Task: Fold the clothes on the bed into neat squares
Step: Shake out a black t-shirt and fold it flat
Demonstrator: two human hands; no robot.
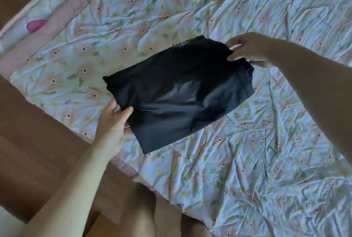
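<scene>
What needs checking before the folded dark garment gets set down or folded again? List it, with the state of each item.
1. Left hand grips the near-left edge of the dark garment, thumb on top: ok.
2. Right hand pinches the far-right corner: ok.
3. Garment folded into a compact rectangle: ok, though longer than wide, so not yet a square.
4. Edges lined up: not ok; a layer sticks out at the right end and the surface is rippled.
5. Floral bedsheet under the garment free of other clothes: ok in what shows, but wrinkled.
6. Garment resting flat on the sheet or lifted: cannot tell.
</scene>
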